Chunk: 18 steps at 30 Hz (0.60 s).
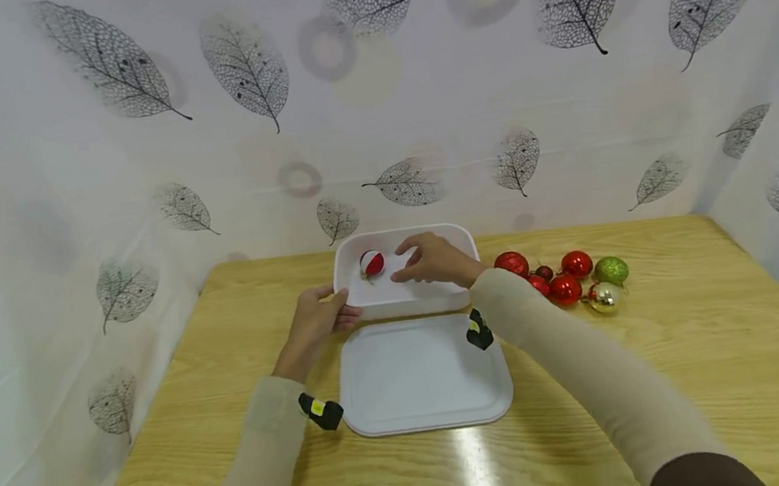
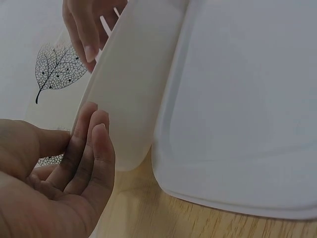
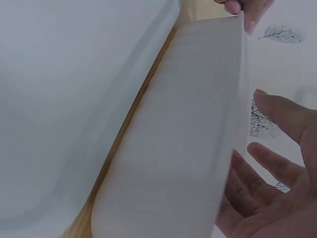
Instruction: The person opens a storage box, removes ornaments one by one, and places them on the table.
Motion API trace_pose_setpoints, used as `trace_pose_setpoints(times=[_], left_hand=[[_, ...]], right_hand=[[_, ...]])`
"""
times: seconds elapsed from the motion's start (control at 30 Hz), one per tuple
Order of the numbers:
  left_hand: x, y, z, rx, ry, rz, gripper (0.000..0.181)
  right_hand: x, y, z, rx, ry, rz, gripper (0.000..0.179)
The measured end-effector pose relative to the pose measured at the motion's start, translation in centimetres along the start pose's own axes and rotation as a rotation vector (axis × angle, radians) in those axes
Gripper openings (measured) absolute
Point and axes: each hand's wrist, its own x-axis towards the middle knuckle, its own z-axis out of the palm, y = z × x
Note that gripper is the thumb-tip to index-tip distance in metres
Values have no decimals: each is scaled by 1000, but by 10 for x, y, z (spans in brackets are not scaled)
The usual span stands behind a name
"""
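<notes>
Left hand (image 1: pixel 314 318): fingers straight against the box (image 1: pixel 367 295) corner, steadying it.
Right hand (image 1: pixel 435 260): relaxed, empty, over the box.
Bauble (image 1: pixel 372 263): red-and-white, inside the box.
Lid (image 1: pixel 422 374): flat before the box.
Ornaments (image 1: pixel 567 277): clustered just right.

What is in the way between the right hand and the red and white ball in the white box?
Nothing visible. The right hand hovers open inside the white plastic box, and the shiny red and white ball ornament lies just beside its fingertips with only bare box floor between them. The left hand rests on the box's near corner, off to the side.
</notes>
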Motion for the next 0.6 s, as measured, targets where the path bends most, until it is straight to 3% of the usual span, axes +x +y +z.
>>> trace_pose_setpoints(times=[0.33,0.6], left_hand=[[2,-3,-1,-1,15,-16,43],[3,-3,-2,18,14,4,40]], right_hand=[[31,2,18,60,31,47,59],[40,0,25,50,70,92,61]])
